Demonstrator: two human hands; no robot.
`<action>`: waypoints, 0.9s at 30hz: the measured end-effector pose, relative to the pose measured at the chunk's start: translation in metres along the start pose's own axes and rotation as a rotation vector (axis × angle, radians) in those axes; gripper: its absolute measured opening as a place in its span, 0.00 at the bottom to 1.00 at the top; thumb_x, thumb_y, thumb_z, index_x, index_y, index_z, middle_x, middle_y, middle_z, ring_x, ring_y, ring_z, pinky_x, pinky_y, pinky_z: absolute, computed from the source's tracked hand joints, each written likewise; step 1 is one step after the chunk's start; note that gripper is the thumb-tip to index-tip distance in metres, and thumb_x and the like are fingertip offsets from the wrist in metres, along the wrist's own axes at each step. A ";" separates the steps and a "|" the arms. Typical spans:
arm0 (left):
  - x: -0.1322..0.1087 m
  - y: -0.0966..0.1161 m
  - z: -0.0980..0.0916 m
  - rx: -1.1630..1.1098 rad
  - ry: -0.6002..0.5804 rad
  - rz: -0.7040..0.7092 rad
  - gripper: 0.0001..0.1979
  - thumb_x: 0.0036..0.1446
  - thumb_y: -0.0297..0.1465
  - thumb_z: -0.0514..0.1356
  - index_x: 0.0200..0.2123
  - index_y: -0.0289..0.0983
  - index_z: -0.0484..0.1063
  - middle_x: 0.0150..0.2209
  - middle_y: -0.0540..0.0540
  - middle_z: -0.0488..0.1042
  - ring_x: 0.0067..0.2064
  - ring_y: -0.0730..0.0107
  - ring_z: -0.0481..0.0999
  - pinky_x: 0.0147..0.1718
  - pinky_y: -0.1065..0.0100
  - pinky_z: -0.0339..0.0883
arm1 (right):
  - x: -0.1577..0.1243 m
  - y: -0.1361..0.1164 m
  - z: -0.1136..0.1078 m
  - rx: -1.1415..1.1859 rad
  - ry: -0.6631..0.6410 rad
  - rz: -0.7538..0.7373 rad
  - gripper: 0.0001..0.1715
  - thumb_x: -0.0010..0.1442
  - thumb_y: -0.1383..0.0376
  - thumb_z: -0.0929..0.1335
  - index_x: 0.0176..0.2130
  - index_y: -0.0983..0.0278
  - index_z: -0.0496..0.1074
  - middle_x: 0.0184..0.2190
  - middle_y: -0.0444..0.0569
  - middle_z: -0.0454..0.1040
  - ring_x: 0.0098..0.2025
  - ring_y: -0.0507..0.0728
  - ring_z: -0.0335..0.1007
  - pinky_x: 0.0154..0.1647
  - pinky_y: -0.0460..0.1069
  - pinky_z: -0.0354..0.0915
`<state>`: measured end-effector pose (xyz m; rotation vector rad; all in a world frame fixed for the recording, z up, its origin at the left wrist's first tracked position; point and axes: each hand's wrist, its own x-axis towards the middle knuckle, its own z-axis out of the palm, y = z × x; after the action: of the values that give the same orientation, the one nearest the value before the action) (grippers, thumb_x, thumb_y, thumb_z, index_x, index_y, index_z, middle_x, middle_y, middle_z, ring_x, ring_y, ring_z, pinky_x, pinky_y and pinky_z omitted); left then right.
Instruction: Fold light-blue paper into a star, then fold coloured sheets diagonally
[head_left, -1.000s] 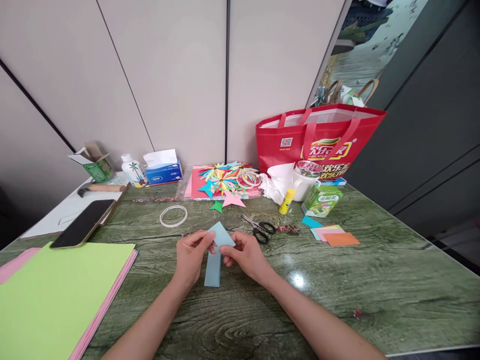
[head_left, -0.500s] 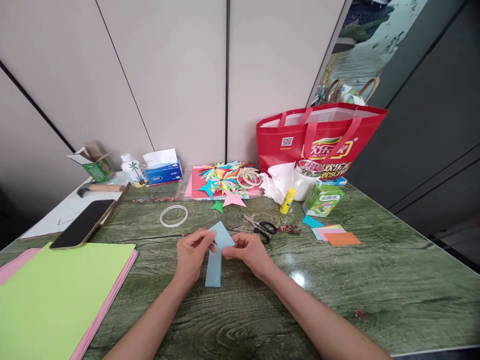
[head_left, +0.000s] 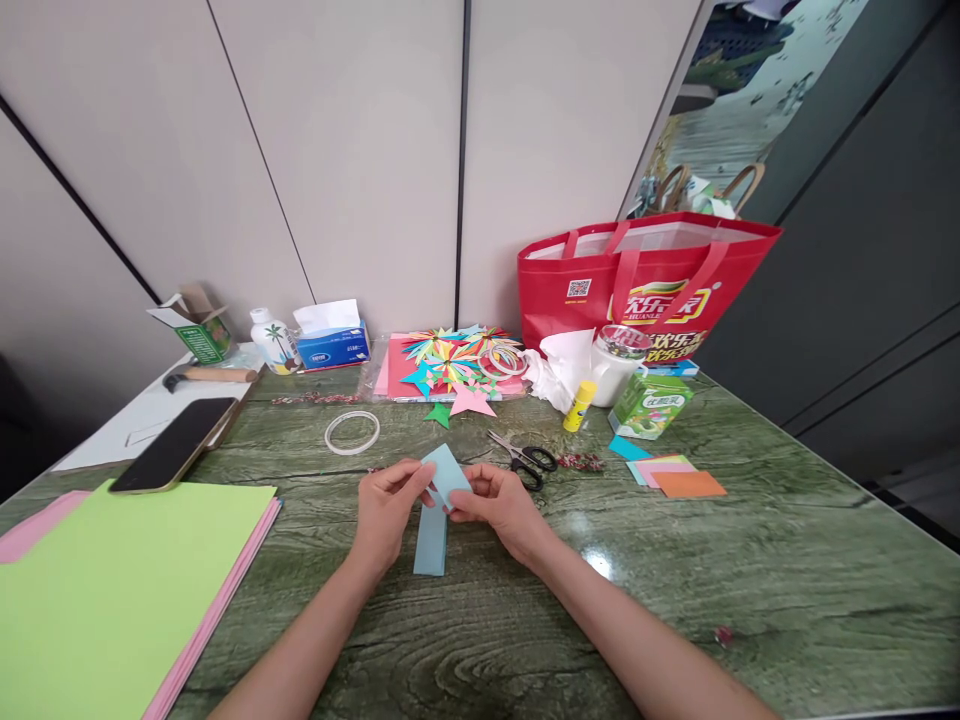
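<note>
A light blue piece of paper [head_left: 448,474] is held up and tilted between my two hands, just above the table. My left hand [head_left: 390,510] pinches its left edge between thumb and fingers. On its right edge, the thumb and fingers of my right hand [head_left: 496,503] are closed. Below it a light blue paper strip [head_left: 430,542] lies on the table, pointing toward me; its upper end is hidden. Scissors with black handles [head_left: 527,458] rest just beyond my right hand. Past my left hand lies a white ring of tape [head_left: 352,433].
Left are stacked coloured sheets [head_left: 142,590], a phone [head_left: 174,445] and a hammer [head_left: 214,375]. At the back stand a tissue box [head_left: 334,347], folded paper stars [head_left: 450,360], a glue stick [head_left: 580,406], a white mug [head_left: 616,375] and a red bag [head_left: 577,310]. Small coloured papers [head_left: 688,484] lie right.
The blue paper between my hands looks slightly narrower and more tilted, with both hands still gripping it. The whole view has shifted slightly.
</note>
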<state>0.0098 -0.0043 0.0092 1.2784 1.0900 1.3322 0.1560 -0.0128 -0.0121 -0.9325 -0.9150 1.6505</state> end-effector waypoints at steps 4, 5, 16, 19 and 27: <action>-0.003 0.000 0.003 0.045 -0.111 0.000 0.10 0.47 0.33 0.63 0.19 0.34 0.74 0.18 0.51 0.69 0.21 0.75 0.65 0.23 0.73 0.60 | -0.002 0.000 0.002 -0.068 -0.051 -0.038 0.21 0.38 0.61 0.76 0.33 0.66 0.70 0.26 0.43 0.75 0.28 0.51 0.71 0.29 0.46 0.68; -0.004 0.000 0.004 0.056 -0.128 0.000 0.10 0.47 0.33 0.62 0.18 0.34 0.74 0.18 0.51 0.69 0.21 0.75 0.65 0.23 0.73 0.60 | -0.002 0.001 0.002 -0.086 -0.054 -0.041 0.20 0.39 0.60 0.75 0.32 0.66 0.70 0.25 0.43 0.75 0.26 0.51 0.70 0.28 0.45 0.67; 0.000 -0.004 0.001 -0.031 -0.022 -0.035 0.10 0.46 0.34 0.63 0.19 0.34 0.73 0.18 0.51 0.70 0.20 0.75 0.66 0.23 0.73 0.61 | 0.000 0.003 -0.001 -0.122 -0.008 -0.080 0.18 0.39 0.59 0.75 0.28 0.66 0.72 0.23 0.43 0.74 0.24 0.51 0.69 0.26 0.46 0.68; 0.003 -0.004 -0.001 -0.075 0.057 -0.072 0.10 0.44 0.35 0.64 0.21 0.34 0.73 0.19 0.51 0.71 0.19 0.76 0.66 0.22 0.73 0.62 | 0.000 0.003 -0.001 -0.091 0.006 -0.075 0.17 0.41 0.57 0.74 0.27 0.67 0.72 0.21 0.43 0.73 0.23 0.50 0.69 0.26 0.46 0.68; 0.000 -0.002 0.004 -0.171 -0.056 -0.082 0.16 0.47 0.42 0.61 0.26 0.33 0.75 0.24 0.46 0.73 0.25 0.70 0.70 0.19 0.72 0.65 | 0.002 0.001 -0.001 0.007 0.014 -0.144 0.18 0.44 0.58 0.73 0.34 0.65 0.70 0.25 0.45 0.75 0.26 0.51 0.71 0.33 0.48 0.70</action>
<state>0.0139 -0.0044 0.0071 1.1269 0.9586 1.2910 0.1558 -0.0111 -0.0138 -0.8524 -0.9438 1.5223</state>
